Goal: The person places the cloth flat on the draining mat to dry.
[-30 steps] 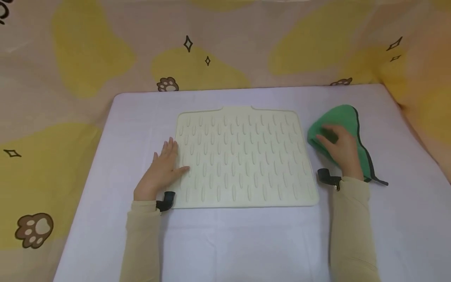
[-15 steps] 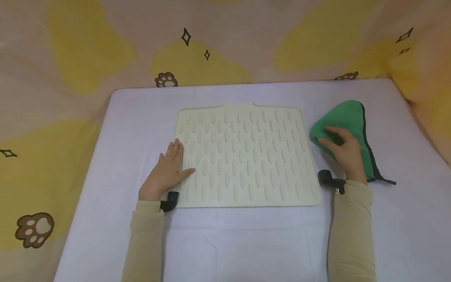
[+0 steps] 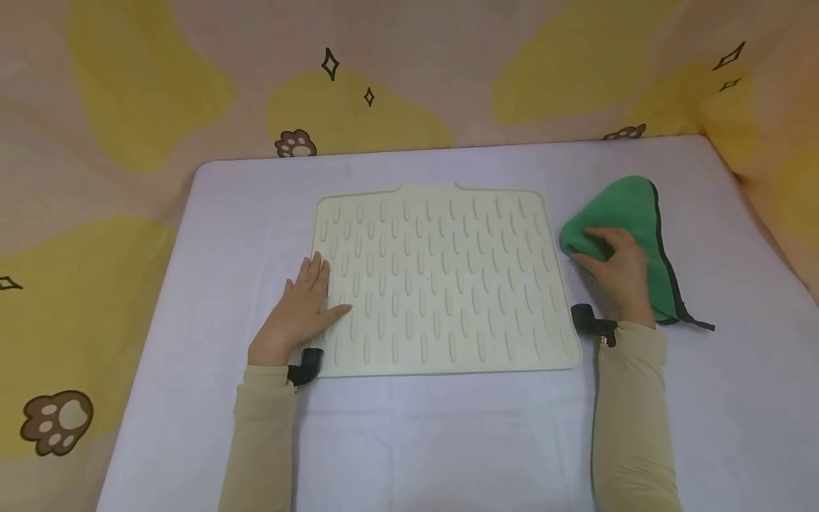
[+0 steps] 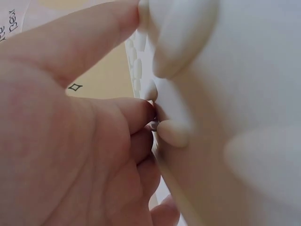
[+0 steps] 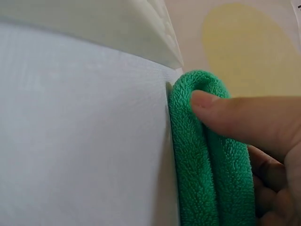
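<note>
Nearest us, two sleeves [image 3: 262, 441] ran out of the head view's bottom edge, and the arms were cut off there. Beneath them lay the white table [image 3: 448, 441], its near edge also outside the frame. A black mount [image 3: 591, 323] jutted from each wrist.

Next, we saw the left hand [image 3: 297, 309] flat, fingers straight and thumb spread, on the left edge of the mat [image 3: 435, 284], which it partly covered. In the left wrist view the mat's nearest ridges were blurred, and we could not follow all the fingertips.

The right hand [image 3: 621, 274] pinched a fold of the green cloth [image 3: 623, 203], which lay on the table just right of the mat. The right wrist view showed the thumb [image 5: 207, 103] on the fold; the other fingers were largely hidden behind it, and the fold's lower end was cropped. From above, the hand masked the cloth's middle, leaving its dark edging [image 3: 667, 267] visible.

Farthest, we made out a patterned sheet [image 3: 409, 43], cropped above, its lettering [image 4: 11, 21] cut off in the left wrist view.
</note>
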Demonstrator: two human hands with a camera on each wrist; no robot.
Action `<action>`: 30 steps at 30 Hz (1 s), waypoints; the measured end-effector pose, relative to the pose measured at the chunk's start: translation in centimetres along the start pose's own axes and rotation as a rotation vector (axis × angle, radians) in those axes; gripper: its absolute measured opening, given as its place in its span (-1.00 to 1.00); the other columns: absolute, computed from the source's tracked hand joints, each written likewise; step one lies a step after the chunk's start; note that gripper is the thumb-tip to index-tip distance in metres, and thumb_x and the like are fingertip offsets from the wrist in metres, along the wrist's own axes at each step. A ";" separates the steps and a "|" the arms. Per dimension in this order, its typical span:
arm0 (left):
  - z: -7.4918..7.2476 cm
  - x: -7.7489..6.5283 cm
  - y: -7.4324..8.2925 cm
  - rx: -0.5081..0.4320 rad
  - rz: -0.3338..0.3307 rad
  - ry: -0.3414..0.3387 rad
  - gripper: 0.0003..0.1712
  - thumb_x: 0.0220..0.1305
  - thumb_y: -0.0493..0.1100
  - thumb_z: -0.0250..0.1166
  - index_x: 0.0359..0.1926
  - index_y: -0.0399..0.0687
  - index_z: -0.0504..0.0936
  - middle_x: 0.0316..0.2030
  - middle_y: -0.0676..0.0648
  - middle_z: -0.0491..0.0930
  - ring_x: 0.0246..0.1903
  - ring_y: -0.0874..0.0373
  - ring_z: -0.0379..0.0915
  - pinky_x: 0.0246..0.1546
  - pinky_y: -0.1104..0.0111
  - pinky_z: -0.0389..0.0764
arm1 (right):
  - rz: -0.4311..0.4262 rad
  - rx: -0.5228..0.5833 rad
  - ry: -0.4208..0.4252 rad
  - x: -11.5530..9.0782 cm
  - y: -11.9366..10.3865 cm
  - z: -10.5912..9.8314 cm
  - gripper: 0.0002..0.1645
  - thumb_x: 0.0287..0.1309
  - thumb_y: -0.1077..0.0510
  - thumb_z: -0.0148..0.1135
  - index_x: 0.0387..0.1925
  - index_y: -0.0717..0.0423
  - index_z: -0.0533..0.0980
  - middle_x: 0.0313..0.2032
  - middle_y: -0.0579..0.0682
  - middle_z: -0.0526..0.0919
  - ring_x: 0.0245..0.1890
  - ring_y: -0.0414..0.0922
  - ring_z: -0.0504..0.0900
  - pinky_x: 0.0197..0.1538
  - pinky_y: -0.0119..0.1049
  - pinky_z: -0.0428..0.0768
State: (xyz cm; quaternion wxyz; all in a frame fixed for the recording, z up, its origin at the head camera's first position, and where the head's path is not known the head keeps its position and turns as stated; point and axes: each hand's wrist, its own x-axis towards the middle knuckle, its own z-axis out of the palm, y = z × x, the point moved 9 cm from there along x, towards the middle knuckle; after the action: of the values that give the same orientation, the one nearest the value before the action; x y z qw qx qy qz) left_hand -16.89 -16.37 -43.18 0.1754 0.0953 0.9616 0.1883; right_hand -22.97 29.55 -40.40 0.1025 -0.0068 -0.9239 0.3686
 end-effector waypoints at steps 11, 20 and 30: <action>0.0 -0.1 0.0 -0.010 0.009 -0.001 0.01 0.34 0.14 0.11 0.41 -0.44 -0.23 0.43 -0.30 -0.44 0.40 -0.16 -0.59 0.29 -0.20 -0.27 | -0.057 -0.037 0.118 -0.2 -0.3 -0.9 -0.76 0.09 0.31 0.31 -0.19 0.41 0.58 -0.11 0.31 0.59 -0.03 0.19 0.51 0.00 -0.07 0.40; -0.1 -0.2 0.1 -0.021 0.022 0.017 0.02 0.34 0.17 0.09 0.41 -0.44 -0.22 0.43 -0.29 -0.43 0.41 -0.15 -0.59 0.29 -0.19 -0.28 | 0.094 0.131 0.251 -0.5 0.4 -2.5 -0.73 0.14 0.21 0.30 -0.20 0.36 0.61 -0.28 -0.06 0.66 -0.25 -0.47 0.44 -0.13 -0.55 0.36; 0.1 0.0 -0.1 -0.023 0.021 0.011 0.03 0.33 0.17 0.10 0.41 -0.43 -0.23 0.44 -0.27 -0.45 0.41 -0.12 -0.61 0.29 -0.18 -0.29 | 0.266 0.673 0.394 -1.4 0.2 -4.7 -0.90 0.12 0.31 0.29 -0.32 0.13 0.67 -0.37 -0.15 0.63 -0.30 -0.24 0.50 -0.22 -0.48 0.42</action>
State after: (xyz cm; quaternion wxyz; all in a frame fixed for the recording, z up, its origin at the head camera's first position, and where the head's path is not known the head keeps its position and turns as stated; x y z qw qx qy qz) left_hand -16.85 -16.45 -43.26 0.1691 0.1024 0.9593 0.2016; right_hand -20.74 32.75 -37.49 0.2252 -0.1627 -0.7057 0.6517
